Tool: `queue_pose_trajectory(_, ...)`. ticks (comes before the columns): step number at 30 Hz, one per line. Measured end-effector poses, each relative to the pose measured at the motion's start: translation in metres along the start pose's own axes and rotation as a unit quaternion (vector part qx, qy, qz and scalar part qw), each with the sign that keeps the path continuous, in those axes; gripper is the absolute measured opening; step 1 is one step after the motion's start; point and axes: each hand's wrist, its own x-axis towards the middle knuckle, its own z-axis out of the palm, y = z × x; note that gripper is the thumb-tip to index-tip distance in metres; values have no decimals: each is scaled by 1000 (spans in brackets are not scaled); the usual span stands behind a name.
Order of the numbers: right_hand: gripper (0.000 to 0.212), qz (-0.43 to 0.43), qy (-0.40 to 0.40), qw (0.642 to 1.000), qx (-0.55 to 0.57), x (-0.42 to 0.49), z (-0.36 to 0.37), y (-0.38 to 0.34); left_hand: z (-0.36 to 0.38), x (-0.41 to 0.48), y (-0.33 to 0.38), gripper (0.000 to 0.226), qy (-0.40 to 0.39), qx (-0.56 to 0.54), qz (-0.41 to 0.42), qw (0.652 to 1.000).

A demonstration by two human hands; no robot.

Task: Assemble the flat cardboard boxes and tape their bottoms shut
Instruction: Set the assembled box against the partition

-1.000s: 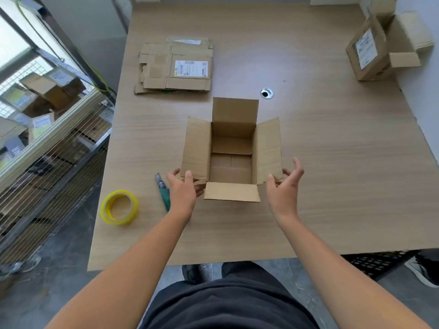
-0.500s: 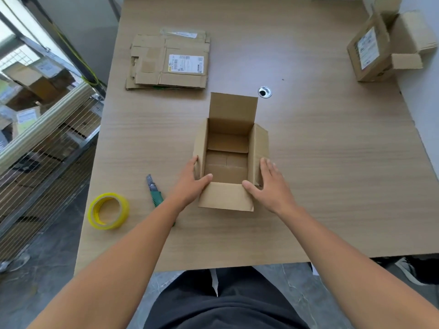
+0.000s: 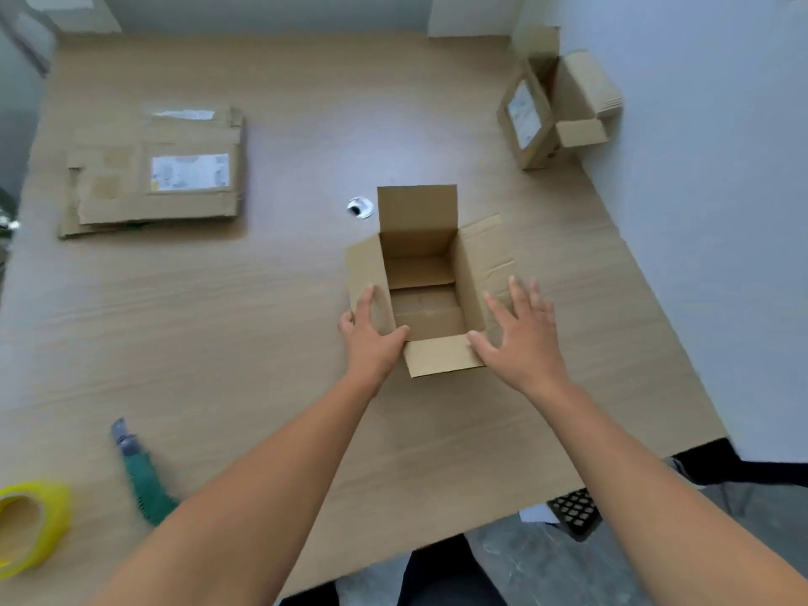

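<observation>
An assembled brown cardboard box (image 3: 430,277) stands upright on the wooden table (image 3: 271,325), its top flaps spread open. My left hand (image 3: 371,338) grips its near left wall, thumb inside the opening. My right hand (image 3: 520,334) lies flat with spread fingers on the right flap, thumb touching the near flap. A stack of flat cardboard boxes (image 3: 157,172) lies at the far left. A yellow tape roll (image 3: 30,524) sits at the near left edge, with a green box cutter (image 3: 142,474) beside it.
Another assembled box (image 3: 548,109) lies on its side at the far right, against the white wall (image 3: 699,168). A round cable hole (image 3: 359,207) is in the table just behind the box. A black crate (image 3: 575,511) sits on the floor below.
The view has swung to the right, so the box now sits right of centre. My right hand has opened flat over the right flap, which has folded outward. My left hand stays on the left wall.
</observation>
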Motion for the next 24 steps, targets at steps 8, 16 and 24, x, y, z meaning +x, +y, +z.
queue_pose_trajectory(8, 69, 52, 13, 997, 47, 74, -44, 166, 202, 69, 86, 82, -28, -8, -20, 999)
queue_pose_trajectory(16, 65, 57, -17, 996, 69, 141, -48, 265, 322, 108, 148, 84, 0, -22, -34, 999)
queue_pose_trajectory(24, 63, 77, -19, 994, 70, 129, -40, 290, 352, 91, 144, 86, -12, -3, -28, 1000)
